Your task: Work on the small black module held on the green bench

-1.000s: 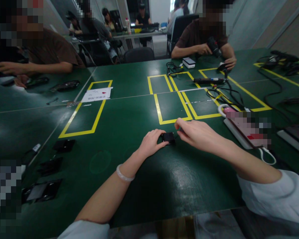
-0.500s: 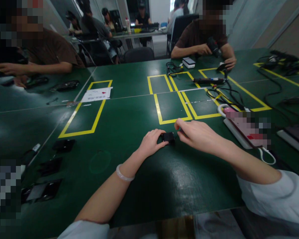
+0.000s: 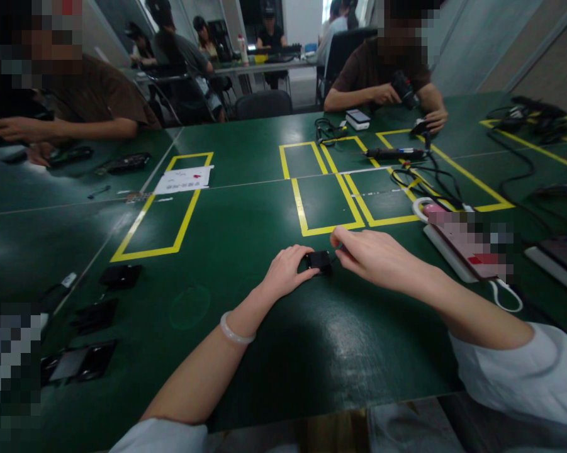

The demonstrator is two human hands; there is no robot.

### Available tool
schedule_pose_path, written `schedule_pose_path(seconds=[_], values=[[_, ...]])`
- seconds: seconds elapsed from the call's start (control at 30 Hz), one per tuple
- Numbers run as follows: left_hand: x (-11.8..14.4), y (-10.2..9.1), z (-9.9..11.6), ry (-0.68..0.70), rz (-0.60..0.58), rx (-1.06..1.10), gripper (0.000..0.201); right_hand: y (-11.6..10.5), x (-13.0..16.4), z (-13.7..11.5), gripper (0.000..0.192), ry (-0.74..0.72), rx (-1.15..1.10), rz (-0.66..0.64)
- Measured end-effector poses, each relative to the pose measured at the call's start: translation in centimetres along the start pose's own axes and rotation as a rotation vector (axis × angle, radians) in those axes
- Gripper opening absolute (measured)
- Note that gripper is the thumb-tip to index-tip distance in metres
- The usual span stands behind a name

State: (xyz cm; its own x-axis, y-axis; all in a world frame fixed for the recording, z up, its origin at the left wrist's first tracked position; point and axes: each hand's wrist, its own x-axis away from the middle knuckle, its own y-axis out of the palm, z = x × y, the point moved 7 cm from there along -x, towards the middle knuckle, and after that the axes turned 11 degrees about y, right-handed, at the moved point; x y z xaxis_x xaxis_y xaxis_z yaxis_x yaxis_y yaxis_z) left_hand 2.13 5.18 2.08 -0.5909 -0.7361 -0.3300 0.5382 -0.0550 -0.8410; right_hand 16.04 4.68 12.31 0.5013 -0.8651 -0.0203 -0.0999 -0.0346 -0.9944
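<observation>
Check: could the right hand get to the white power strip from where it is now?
Probably yes. The right hand rests by the black part, and the bare table between it and the power strip holds nothing.

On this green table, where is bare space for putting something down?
Bare green table lies between the left yellow taped rectangle and the middle yellow outline, and in front of both hands. The right side is crowded with black cables and a white power strip.

On the green table, the small black box is sitting between both hands, with the white power strip lying at three o'clock and the yellow tape rectangle at twelve.
</observation>
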Motion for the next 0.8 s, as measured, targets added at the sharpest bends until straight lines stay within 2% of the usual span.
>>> schedule_pose_path(seconds=[0.23, 0.47, 0.63, 0.8], values=[[-0.01, 0.05, -0.09, -0.001, 0.007, 0.001, 0.037, 0.37, -0.17, -0.09, 0.02, 0.011, 0.076, -0.013], [-0.09, 0.09, 0.08, 0.007, -0.005, -0.008, 0.037, -0.09, 0.1, -0.1, 0.016, 0.004, -0.001, -0.006], [-0.06, 0.08, -0.01, 0.0, -0.004, -0.006, 0.037, 0.3, -0.12, -0.1, 0.023, 0.012, 0.075, -0.013], [-0.03, 0.08, -0.02, 0.0, -0.007, 0.002, 0.037, 0.28, -0.17, -0.04, 0.018, 0.005, 0.052, -0.011]])
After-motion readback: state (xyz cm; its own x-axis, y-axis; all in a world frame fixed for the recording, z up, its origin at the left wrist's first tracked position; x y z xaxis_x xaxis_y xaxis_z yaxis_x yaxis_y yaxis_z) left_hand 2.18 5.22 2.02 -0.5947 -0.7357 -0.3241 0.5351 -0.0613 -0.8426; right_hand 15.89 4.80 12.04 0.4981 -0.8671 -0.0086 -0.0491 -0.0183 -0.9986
